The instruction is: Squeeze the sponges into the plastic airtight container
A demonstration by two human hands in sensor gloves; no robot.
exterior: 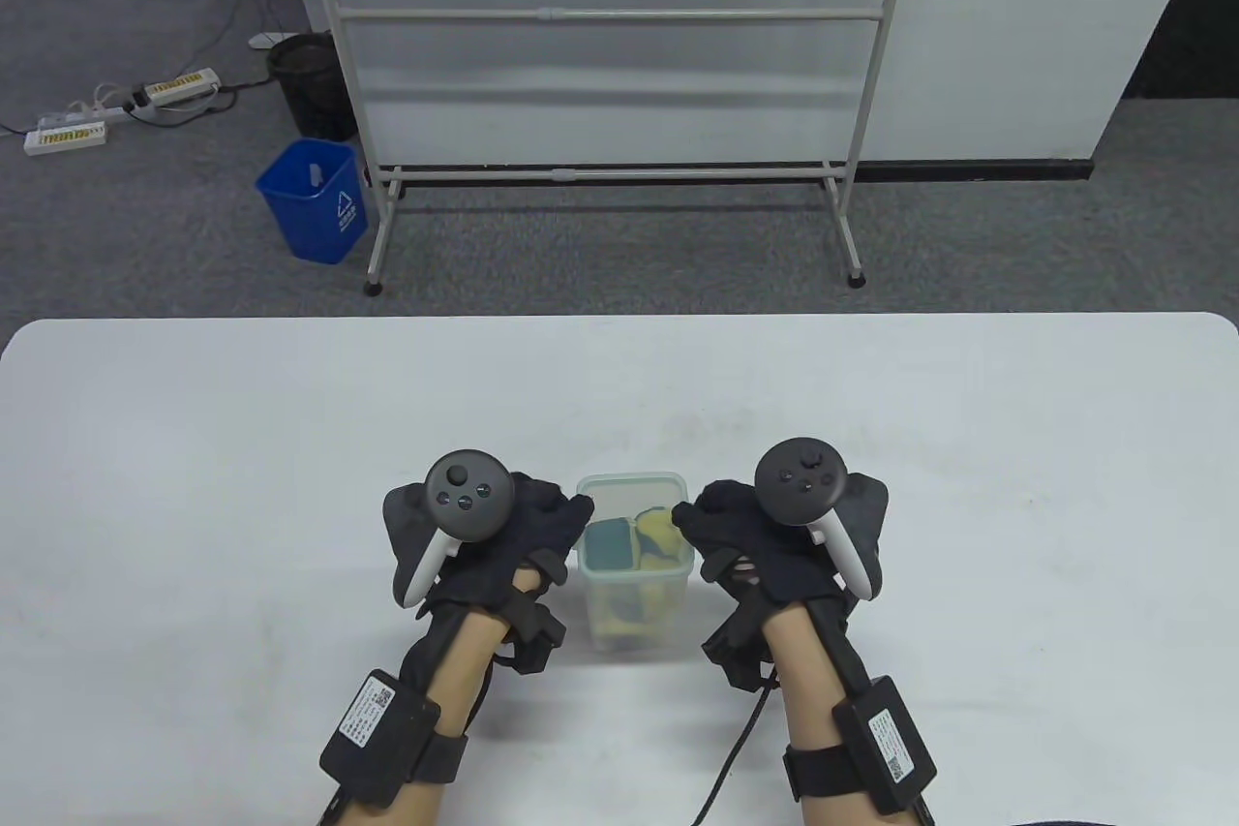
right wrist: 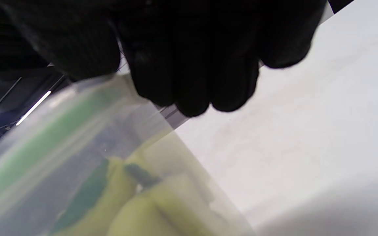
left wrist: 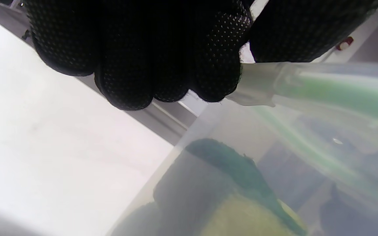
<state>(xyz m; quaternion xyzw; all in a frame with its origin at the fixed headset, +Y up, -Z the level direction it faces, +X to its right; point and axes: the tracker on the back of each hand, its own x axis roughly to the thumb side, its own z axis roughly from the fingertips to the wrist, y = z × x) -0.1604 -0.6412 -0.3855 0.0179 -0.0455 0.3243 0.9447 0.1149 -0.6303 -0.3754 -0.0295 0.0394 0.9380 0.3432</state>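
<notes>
- No readable brand or writing; the labels on the two wrist packs are too small to read.
- One clear plastic container [exterior: 634,565] stands on the white surface [exterior: 194,497], between the hands.
- Inside: yellow-and-green sponges [exterior: 629,543], pressed together; exact count unclear.
- Left hand [exterior: 484,540] fingers [left wrist: 136,59] curled, touching the container's rim.
- Right hand [exterior: 765,540] fingers [right wrist: 192,65] curled at the opposite rim; actual grip cannot be told.

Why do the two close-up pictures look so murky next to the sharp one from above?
Table view: evenly lit, sharp, container and both hands crisp. Left wrist view: glove fingers in focus, sponges hazy through the cloudy wall. Right wrist view: fingers an underexposed black mass, everything soft.
</notes>
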